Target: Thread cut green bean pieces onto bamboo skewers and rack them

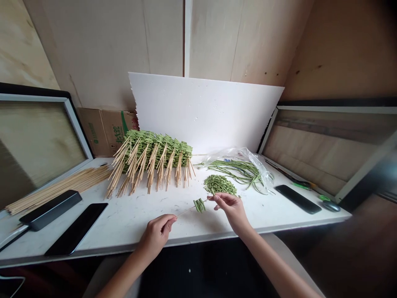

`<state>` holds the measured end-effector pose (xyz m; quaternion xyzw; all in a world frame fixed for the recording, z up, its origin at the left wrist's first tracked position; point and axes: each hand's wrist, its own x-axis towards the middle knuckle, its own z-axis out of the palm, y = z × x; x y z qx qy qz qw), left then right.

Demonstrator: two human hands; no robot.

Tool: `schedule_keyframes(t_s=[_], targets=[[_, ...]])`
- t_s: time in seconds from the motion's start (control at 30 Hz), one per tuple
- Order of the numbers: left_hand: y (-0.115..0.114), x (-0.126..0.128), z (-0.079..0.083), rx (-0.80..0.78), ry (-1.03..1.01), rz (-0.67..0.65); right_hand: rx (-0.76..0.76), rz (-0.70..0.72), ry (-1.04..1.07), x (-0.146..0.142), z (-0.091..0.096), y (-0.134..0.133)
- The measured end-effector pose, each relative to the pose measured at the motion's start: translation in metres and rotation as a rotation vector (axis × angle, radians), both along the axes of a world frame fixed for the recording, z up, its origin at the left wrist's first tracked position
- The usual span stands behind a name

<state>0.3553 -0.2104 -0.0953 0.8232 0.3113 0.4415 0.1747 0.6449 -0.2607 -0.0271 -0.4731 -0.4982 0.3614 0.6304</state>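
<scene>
My left hand (158, 234) pinches the near end of a thin bamboo skewer (186, 211) above the front of the white table (130, 219). A few short green bean pieces (199, 205) are threaded on the skewer's far end. My right hand (231, 208) is closed at the skewer's tip, fingers pinching another bean piece there. Just beyond my right hand lies a small heap of cut bean pieces (219, 184).
A big stack of finished bean skewers (151, 159) lies at the back. Bare skewers (58, 188) lie at the left, long beans on a plastic bag (242, 169) at the right. Dark phones (76, 227) (298, 198), a black box (49, 209) and a mouse (331, 205) lie around.
</scene>
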Motion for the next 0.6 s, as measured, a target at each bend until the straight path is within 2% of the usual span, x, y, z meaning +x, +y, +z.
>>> schedule_keyframes(t_s=[0.37,0.6], targets=[[0.0002,0.0008,0.0009,0.031,-0.009,-0.004,-0.033,0.048,0.064,-0.0008,-0.0017,-0.0002],[-0.0004,-0.0005,-0.0011,-0.01,0.01,-0.002,-0.037,0.083,0.074,0.0039,-0.0002,0.0015]])
